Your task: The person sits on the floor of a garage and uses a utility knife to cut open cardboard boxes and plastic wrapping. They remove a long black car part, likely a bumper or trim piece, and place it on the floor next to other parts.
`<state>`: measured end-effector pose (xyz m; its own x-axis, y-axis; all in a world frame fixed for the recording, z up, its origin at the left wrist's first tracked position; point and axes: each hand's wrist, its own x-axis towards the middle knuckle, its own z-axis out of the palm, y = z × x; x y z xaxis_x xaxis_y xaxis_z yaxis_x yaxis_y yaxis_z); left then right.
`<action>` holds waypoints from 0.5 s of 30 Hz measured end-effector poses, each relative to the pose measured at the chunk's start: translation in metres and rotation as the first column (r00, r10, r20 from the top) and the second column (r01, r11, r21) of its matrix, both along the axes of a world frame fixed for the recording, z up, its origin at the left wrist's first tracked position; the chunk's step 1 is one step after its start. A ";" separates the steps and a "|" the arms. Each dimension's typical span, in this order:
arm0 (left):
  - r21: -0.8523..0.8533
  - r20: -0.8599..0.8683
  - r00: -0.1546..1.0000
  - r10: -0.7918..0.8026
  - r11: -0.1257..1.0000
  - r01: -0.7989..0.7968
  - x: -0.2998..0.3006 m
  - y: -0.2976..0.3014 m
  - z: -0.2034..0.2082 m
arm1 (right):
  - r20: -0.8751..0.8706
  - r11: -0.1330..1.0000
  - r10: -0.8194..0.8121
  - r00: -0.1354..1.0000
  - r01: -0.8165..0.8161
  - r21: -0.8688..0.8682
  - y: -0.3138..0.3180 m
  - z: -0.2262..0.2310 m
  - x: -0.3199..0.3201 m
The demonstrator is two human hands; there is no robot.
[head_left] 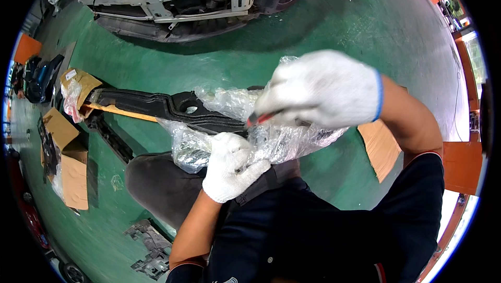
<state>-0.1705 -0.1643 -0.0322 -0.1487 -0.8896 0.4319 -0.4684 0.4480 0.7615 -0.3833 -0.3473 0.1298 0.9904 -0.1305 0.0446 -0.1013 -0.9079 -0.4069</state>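
A long black moulded car part (141, 100) lies across in front of me, partly wrapped in clear plastic wrap (284, 145). My left hand (232, 165), in a white knit glove, is closed on the near edge of the wrap. Above the wrapped right half is my right hand (323, 87), gloved in white with a blue cuff and slightly smeared by motion. Its fingers are curled round a small red-and-black hand tool (261, 118), mostly hidden by the glove. The tool's tip points left, close to the wrap and the black part.
A car front (209, 6) with its bumper off stands ahead on the green floor. At left are an opened cardboard box (74, 176) and brown paper packaging (86, 82). Flat cardboard (379, 147) lies at right. A grey plastic piece (151, 249) rests at lower left.
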 end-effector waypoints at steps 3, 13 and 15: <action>0.039 -0.027 0.999 -0.017 0.999 0.018 0.008 0.006 -0.006 | -0.168 0.999 0.000 0.986 -0.007 -0.042 -0.001 0.010 -0.006; 0.208 -0.029 0.985 -0.168 0.963 0.171 0.008 -0.006 0.018 | 0.022 0.990 -0.139 0.990 0.139 -0.009 -0.025 0.069 -0.051; 0.617 -0.300 0.953 0.038 0.770 0.163 -0.001 -0.011 0.033 | 0.046 0.993 -0.113 0.992 0.115 -0.025 -0.012 0.054 -0.035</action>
